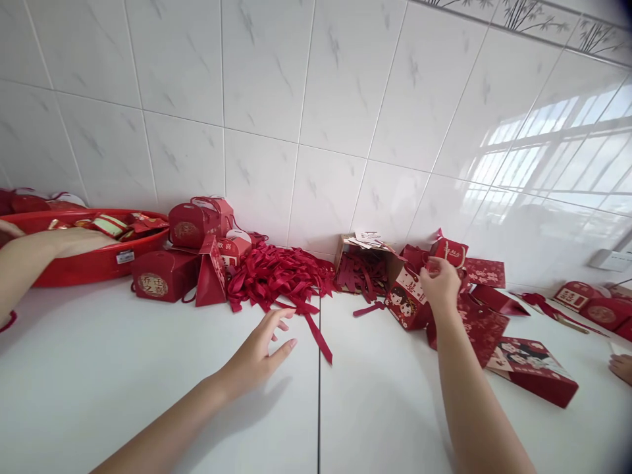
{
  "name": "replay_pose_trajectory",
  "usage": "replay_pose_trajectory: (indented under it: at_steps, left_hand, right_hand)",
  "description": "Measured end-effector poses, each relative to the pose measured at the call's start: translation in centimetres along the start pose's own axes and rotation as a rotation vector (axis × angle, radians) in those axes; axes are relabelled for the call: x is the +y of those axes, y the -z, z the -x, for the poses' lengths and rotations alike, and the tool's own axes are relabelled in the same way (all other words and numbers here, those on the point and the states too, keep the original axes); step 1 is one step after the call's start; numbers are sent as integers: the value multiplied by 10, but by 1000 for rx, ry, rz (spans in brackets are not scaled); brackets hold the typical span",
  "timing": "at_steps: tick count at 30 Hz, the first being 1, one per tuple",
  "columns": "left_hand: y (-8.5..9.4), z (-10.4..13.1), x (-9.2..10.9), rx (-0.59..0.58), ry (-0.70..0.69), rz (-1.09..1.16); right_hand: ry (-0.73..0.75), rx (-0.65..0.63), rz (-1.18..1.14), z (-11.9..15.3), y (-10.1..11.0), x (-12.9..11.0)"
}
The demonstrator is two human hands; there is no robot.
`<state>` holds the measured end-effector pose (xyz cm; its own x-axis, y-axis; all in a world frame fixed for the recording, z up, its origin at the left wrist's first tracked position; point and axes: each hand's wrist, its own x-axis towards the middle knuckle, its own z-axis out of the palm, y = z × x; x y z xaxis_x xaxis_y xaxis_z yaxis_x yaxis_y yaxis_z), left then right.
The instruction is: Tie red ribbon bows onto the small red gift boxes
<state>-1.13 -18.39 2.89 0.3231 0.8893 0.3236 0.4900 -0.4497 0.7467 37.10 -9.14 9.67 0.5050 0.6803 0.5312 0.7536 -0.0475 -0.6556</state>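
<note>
Fingers (430, 267) of the right hand (442, 284) are curled close together at the near side of a small red box (455, 252) with a rope handle; whether they have hold of it or only touch it, I cannot tell. That box lies just beyond the fingertips, toward the wall and slightly to their right, its longer side running roughly across the line of the forearm, and the right hand is clearly the nearer of the two. Just left of the right hand leans a box with cartoon figures (403, 301); beyond that, a cardboard carton (394, 264) holds dark red strips (363, 273). Right of the wrist lie large red panels (484, 326), and farther right a printed box (536, 368). The left hand (259, 352) hovers with fingers loosely spread, thumb apart, holding nothing. Just past its fingertips lies the ribbon pile (281, 273), from which a loose ribbon end (320, 337) slants to the right and back toward the person. Beyond the left hand, to its left, stand red gift boxes (165, 275), then a red basin (83, 268) with another person's forearm (64, 242) over it. Well right of the right hand, a co-worker's hand (621, 367) shows at the edge of view.
</note>
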Motion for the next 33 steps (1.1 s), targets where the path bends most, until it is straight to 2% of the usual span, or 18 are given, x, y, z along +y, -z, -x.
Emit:
replay_pose_trajectory:
  at_steps: [2,5,8,10,14,19,23,27,30,33]
  left_hand:
    - [-1,1,-2,-13,-4,-18]
    - [-4,1,-7,-52,-61,-63]
    - [-11,2,-14,-108,-97,-106]
    - [-18,4,-17,-135,-64,-115]
    - [-28,8,-21,-193,20,-160]
    - [-29,7,-25,-221,3,-176]
    - [-30,4,-29,-209,9,-183]
    - [-31,2,-26,-190,35,-192]
    - [-30,0,-22,-254,51,-196]
    - [-30,1,-21,-241,74,-190]
  right_hand:
    - [86,-95,-82,9,-28,-3]
    - [146,-190,-155,34,-81,3]
    - [153,-201,-200,55,-124,19]
    - [113,-188,-225,57,-140,31]
    - [-38,-141,-291,38,-154,47]
    - [-298,-105,-433,8,-170,61]
    - [-461,-142,-611,-7,-182,72]
    - [-547,-182,-774,-15,-188,80]
    - [-576,-213,-876,-17,-184,82]
    - [-589,-234,-963,-16,-178,83]
